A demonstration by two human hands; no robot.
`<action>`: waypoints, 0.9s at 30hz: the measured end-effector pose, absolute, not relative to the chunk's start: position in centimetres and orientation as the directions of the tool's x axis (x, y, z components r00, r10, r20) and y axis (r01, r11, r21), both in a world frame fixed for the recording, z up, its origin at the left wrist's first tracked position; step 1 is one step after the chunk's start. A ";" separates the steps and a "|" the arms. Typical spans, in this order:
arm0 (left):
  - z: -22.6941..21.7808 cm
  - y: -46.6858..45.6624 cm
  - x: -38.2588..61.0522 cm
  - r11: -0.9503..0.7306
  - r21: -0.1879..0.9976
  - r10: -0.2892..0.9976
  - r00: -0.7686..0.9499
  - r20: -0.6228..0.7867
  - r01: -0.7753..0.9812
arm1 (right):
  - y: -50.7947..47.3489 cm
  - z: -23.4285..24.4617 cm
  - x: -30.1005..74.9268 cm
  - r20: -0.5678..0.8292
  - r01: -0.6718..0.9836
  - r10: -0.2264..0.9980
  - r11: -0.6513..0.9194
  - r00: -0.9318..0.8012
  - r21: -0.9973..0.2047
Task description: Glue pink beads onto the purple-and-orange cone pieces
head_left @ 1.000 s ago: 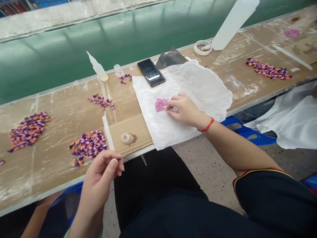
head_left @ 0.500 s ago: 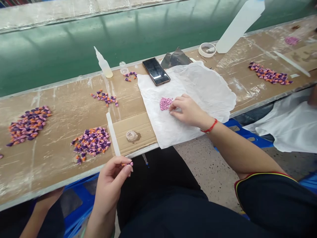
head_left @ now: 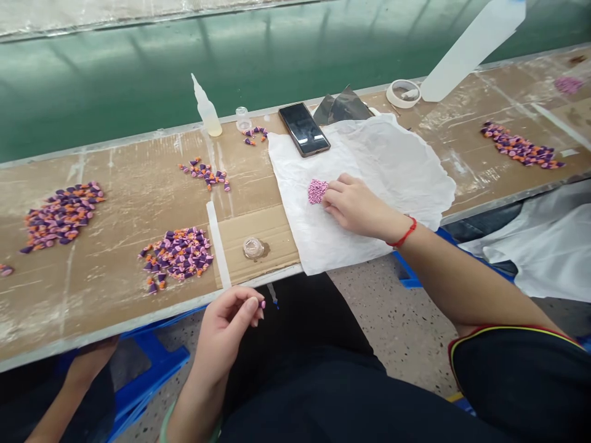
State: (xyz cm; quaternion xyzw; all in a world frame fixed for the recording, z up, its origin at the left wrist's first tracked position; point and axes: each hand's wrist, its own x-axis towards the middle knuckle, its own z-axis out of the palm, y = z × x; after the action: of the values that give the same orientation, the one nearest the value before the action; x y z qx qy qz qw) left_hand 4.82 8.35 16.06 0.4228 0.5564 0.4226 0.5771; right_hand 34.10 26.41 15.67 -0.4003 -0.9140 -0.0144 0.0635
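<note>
My left hand [head_left: 227, 326] is closed in front of the table edge. Its thumb and fingers pinch a small purple and pink piece [head_left: 262, 304], mostly hidden by the fingertips. My right hand [head_left: 353, 204] rests over a white cloth [head_left: 332, 252] at the right side of a heap of tiny pink beads [head_left: 316, 191]. Those fingertips are drawn together and bent down; what they hold, if anything, is hidden. Left of the cloth a small clear round dish [head_left: 253, 248] sits on cardboard. A pile of purple, pink and orange pieces [head_left: 178, 253] lies farther left.
A phone [head_left: 305, 129] lies on the cloth's far edge. Behind stand a dropper bottle [head_left: 209, 114], a clear cap [head_left: 242, 119], a tape roll [head_left: 403, 94] and a big white bottle [head_left: 471, 52]. More pieces lie at left [head_left: 64, 215] and right [head_left: 521, 144]. Another person's arm [head_left: 76, 387] shows lower left.
The view has shifted, so the table's things sit slightly to the right. My right fingers have drawn together at the beads. My left hand keeps its pinch on the piece.
</note>
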 end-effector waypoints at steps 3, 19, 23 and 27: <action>16.3 8.6 5.4 0.249 0.969 0.968 0.025 -0.249 0.002 | 26.1 15.5 34.0 0.093 0.754 0.749 0.656 -0.655 0.031; 20.7 13.3 10.9 -0.055 0.980 0.992 0.123 0.032 0.191 | 17.9 22.7 28.9 0.373 0.414 0.464 0.886 -0.804 -0.210; 20.8 13.3 10.6 -0.022 0.982 0.993 0.117 0.000 0.189 | 17.8 22.8 28.6 0.302 0.438 0.474 0.881 -0.827 -0.181; 20.9 12.8 10.5 -0.097 0.952 0.989 0.132 0.061 0.291 | 17.3 23.5 28.1 0.285 0.471 0.495 0.869 -0.821 -0.153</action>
State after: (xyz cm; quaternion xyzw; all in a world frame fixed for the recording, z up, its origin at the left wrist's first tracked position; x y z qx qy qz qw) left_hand 10.52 12.82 20.89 0.6185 0.5176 0.4077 0.4282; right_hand 28.12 17.31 23.47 -0.2533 -0.9534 0.0377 0.1597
